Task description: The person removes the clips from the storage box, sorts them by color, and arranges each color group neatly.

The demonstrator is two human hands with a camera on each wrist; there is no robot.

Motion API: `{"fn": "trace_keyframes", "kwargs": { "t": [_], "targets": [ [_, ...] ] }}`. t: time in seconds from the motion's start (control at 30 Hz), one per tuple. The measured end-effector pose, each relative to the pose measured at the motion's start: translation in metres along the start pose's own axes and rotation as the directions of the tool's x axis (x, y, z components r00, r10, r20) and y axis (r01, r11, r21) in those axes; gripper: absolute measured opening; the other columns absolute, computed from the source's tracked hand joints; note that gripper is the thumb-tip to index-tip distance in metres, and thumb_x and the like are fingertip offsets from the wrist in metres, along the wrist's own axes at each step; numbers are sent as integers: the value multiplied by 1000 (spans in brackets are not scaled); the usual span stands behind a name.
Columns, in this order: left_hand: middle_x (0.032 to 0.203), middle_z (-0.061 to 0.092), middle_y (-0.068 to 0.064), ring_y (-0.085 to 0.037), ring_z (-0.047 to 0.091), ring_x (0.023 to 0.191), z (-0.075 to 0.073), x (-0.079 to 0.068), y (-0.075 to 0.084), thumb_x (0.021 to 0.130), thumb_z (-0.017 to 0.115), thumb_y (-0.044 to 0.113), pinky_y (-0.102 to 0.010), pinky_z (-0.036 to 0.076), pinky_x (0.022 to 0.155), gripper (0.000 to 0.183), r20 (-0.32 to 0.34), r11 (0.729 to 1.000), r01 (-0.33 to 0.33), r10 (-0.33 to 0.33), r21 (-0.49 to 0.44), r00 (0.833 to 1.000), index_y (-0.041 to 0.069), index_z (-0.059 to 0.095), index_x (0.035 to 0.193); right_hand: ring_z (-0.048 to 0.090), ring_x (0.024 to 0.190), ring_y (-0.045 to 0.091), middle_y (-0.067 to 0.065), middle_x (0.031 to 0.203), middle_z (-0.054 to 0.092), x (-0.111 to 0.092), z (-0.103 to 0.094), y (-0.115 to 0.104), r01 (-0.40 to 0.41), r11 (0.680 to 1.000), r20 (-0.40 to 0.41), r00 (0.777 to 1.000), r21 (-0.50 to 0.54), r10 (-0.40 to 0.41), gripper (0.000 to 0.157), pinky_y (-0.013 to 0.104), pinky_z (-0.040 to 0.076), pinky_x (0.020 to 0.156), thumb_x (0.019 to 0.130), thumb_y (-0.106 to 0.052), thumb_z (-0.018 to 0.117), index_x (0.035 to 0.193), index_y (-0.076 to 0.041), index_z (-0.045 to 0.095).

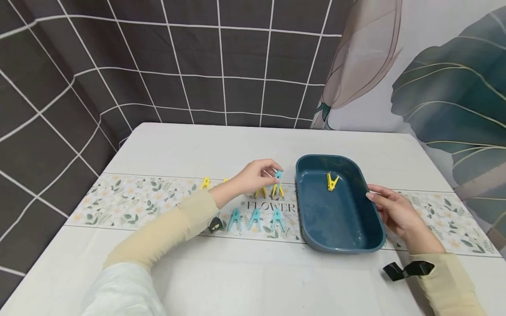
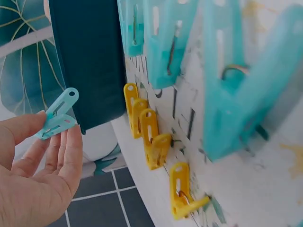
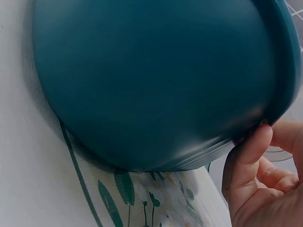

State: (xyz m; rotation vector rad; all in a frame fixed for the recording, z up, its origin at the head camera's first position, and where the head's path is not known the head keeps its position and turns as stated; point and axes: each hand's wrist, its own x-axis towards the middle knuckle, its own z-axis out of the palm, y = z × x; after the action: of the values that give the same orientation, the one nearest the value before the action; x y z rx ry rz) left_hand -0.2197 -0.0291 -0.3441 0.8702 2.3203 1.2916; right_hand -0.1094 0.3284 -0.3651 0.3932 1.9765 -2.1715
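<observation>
My left hand pinches a light blue clothespin between thumb and fingers, raised just left of a dark blue basin. In the head view this clothespin overlaps one of the yellow clothespins standing on the table. Inside the basin lies another yellow clothespin, toward its far end. My right hand grips the basin's right rim, with the thumb at the edge; the right wrist view shows the basin wall close up beside the fingers.
Three light blue clothespins stand in a row nearer me, left of the basin. Behind them is a row of several yellow clothespins, partly covered by my left arm. The white tablecloth has a floral band. A dark checked curtain hangs behind.
</observation>
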Motion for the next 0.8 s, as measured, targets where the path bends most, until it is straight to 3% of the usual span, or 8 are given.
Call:
{"fn": "trace_keyframes", "kwargs": {
  "t": [0.27,0.53,0.8],
  "targets": [
    [103,62,-10,-18,61,90,-12,-16,-11,91,62,10,-26,53,75,31,-5,998,46,-46,-30,999,3,60,122,66,65,8,-9,83,72,-1,0,-2,-18,1000,-16,1000,-2,18,19,21,54,55,93,-15,61,98,-33,66],
    [103,61,-11,-20,61,88,-30,-44,-19,92,61,12,-28,52,69,34,-20,994,104,-105,-35,994,2,58,124,67,66,8,-9,83,72,-1,1,-2,-8,1000,-6,1000,-3,8,19,21,55,56,93,-15,61,98,-32,66],
    [106,60,-12,-20,61,90,-43,-63,-27,92,61,14,-29,53,73,36,-48,986,165,-166,-22,985,3,55,127,67,65,9,-8,83,73,-1,0,-2,-4,1000,2,1000,3,4,19,21,55,56,94,-14,60,99,-31,66]
  ]
}}
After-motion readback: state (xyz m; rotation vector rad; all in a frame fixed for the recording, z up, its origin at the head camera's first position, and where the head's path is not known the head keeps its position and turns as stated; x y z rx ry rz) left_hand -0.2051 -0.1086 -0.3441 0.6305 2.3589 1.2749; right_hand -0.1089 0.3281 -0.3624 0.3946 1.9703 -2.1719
